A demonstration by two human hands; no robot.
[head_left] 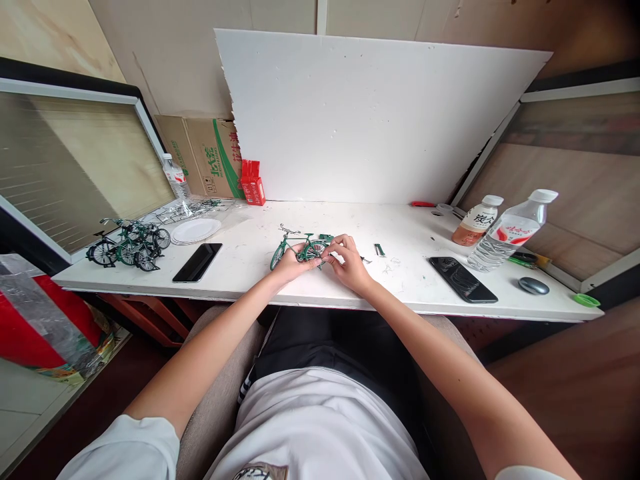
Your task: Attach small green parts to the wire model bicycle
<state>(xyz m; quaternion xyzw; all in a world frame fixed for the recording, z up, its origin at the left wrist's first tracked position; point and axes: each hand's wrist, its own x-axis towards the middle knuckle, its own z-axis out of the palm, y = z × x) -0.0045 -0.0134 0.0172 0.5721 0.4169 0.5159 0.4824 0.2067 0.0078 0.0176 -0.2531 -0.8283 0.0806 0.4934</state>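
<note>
A small green model bicycle (pixel 291 248) stands on the white table (pixel 250 267) in front of me. My left hand (pixel 291 264) grips it from below near the rear wheel. My right hand (pixel 346 261) pinches the rear end of the same bicycle, fingertips on the wheel and rack. A small green part (pixel 379 250) and tiny loose bits lie just right of my right hand.
Several finished model bicycles (pixel 127 243) stand at the left edge, next to a white plate (pixel 195 231) and a black phone (pixel 197 262). On the right are another phone (pixel 463 279), two bottles (pixel 510 230), a mouse (pixel 533 285) and a green lid (pixel 587 300). A white board (pixel 370 113) leans behind.
</note>
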